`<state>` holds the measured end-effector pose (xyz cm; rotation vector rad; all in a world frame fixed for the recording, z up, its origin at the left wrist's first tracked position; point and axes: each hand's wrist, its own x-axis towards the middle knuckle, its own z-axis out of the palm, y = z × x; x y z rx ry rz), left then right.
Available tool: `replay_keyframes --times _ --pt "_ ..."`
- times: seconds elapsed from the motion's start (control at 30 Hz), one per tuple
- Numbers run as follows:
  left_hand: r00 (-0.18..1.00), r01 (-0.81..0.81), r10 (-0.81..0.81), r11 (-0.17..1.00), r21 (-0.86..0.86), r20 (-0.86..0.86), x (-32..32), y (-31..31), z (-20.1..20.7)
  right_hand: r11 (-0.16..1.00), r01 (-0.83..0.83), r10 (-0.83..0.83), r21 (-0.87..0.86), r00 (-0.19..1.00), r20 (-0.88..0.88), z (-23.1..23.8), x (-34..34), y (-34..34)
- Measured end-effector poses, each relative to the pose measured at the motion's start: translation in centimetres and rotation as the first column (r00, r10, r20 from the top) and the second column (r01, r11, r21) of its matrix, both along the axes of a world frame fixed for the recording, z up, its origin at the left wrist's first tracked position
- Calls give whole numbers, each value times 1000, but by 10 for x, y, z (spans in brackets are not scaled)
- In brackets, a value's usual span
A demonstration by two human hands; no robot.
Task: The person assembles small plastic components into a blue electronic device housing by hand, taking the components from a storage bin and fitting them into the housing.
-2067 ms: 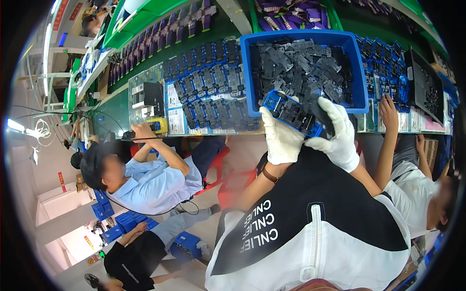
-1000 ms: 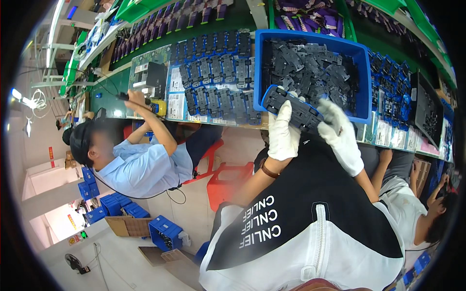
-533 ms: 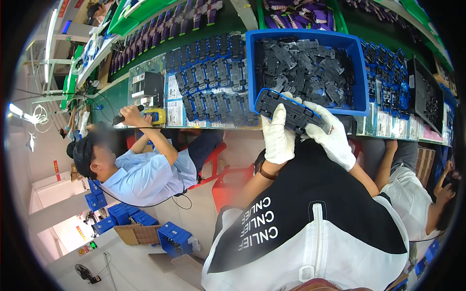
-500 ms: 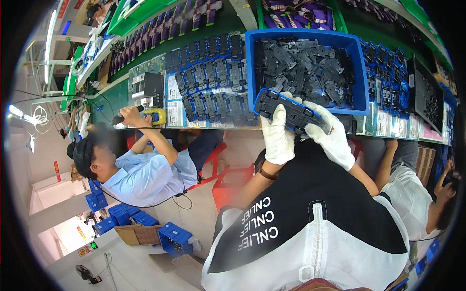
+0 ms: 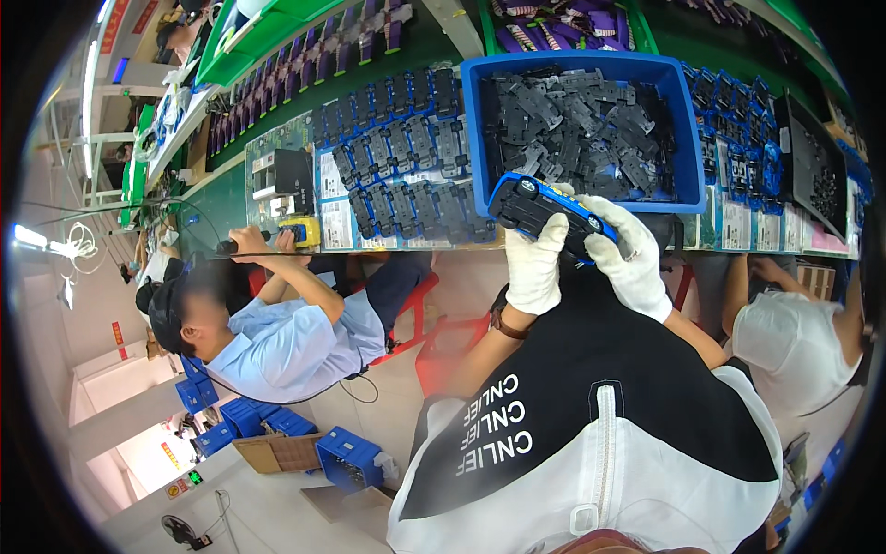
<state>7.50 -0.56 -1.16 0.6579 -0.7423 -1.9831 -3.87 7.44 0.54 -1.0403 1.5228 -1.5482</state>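
Note:
Both my hands wear white gloves and hold a blue and black toy car point(image 5: 544, 208) just over the near edge of the table. My left hand point(image 5: 535, 268) grips its near side, with the thumb pressed on the dark face. My right hand point(image 5: 633, 257) wraps round the right end of the car. One long side with two wheels now faces me. Just beyond the car stands a blue bin point(image 5: 697, 138) holding a heap of black plastic chassis parts point(image 5: 581, 120).
Rows of blue and black toy cars point(image 5: 397, 148) lie left of the bin, with more point(image 5: 738, 138) on the right. A black tray point(image 5: 812, 175) leans farther right. Purple parts point(image 5: 563, 28) fill a green crate behind. Co-workers sit on both sides, the left one in a light blue shirt point(image 5: 286, 342).
The toy car has been turned in my hands: its flat black underside showed before, and now its side with wheels shows. The co-worker on the right has shifted posture.

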Motion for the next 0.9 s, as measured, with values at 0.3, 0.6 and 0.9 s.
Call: replay_keyframes --times 0.3,0.6,0.9 --pt "997 74 -74 991 115 -4 4 -12 0 1000 27 -27 3 991 134 3 5 -13" --pt "1000 10 -10 1000 8 -3 -3 -8 17 1000 6 -1 14 941 -338 1 1 -15" --pt "995 37 -20 984 173 -98 -3 -18 -3 1000 -9 6 7 963 270 -12 9 -10"
